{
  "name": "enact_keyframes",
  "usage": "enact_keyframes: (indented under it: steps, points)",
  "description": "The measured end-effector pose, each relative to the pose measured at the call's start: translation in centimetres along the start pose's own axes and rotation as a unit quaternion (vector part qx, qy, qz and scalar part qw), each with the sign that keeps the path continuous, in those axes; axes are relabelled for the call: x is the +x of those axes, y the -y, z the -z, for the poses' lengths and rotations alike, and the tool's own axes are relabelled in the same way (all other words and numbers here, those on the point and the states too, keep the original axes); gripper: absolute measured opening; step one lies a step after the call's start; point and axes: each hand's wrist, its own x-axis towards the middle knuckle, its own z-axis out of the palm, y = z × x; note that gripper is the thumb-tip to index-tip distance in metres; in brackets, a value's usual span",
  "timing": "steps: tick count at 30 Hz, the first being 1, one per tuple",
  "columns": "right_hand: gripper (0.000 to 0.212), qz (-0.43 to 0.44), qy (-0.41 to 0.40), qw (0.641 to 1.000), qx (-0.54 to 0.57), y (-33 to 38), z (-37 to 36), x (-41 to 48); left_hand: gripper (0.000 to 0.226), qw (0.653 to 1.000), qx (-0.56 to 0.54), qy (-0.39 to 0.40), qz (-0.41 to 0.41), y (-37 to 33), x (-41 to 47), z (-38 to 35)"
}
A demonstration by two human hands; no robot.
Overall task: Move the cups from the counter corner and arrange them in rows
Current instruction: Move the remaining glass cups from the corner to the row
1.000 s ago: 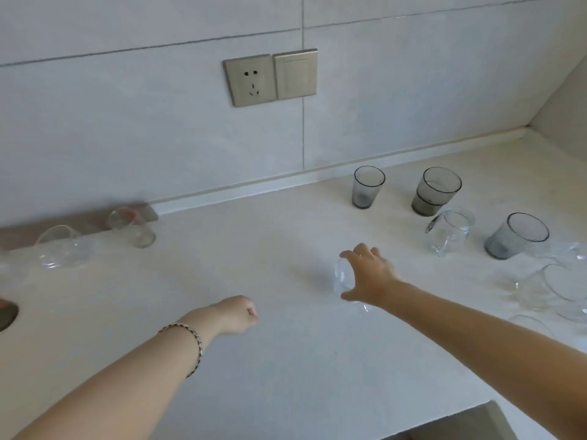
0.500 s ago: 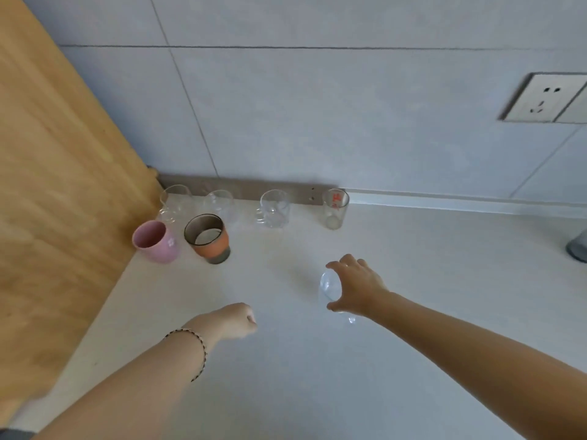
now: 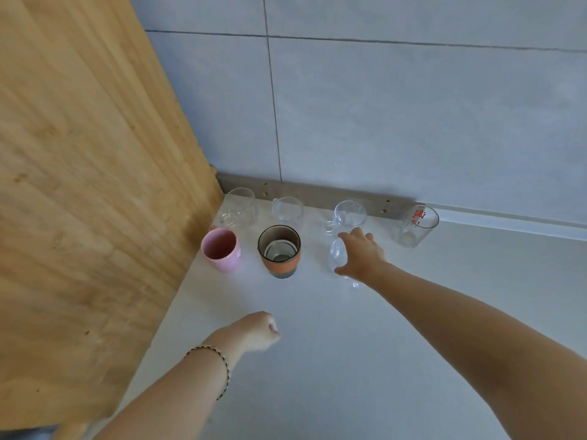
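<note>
Only marking seen: red print, two short lines, on the side of the clear glass (image 3: pixel 417 227) standing at the right end of the back row by the wall (image 3: pixel 413 106). Characters too blurred to read.

A clear cup (image 3: pixel 337 254) is just right of the orange-banded cup (image 3: pixel 279 265).

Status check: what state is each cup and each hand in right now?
pink cup: upright, front row.
orange-banded cup: upright, front row.
corner mug: upright, back row.
second clear cup: upright, back row.
third clear mug: upright, back row.
red-printed glass: upright, back row.
clear glass: gripped by right hand.
left hand: fingers curled, empty.
</note>
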Motion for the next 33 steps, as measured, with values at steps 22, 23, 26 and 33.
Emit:
enact_keyframes:
  steps: [22, 23, 26, 33]
  points:
    - [0.045, -0.215, 0.174, 0.953, 0.124, -23.8, -3.0, -16.8, 0.035, 0.966, 0.195, 0.069, -0.155, -20.9, 3.6, -6.3]
    - [0.044, -0.227, 0.172, 0.950, 0.129, -25.9, -2.8, -18.5, 0.035, 0.962, 0.204, 0.073, -0.168, -22.9, 3.6, -7.5]
    - [0.042, -0.262, 0.154, 0.940, 0.154, -32.1, -2.3, -23.6, 0.034, 0.950, 0.226, 0.081, -0.198, -29.1, 3.4, -11.6]
    - [0.036, -0.304, 0.088, 0.932, 0.176, -47.0, -2.5, -35.4, 0.025, 0.938, 0.227, 0.119, -0.235, -43.9, 0.5, -24.1]
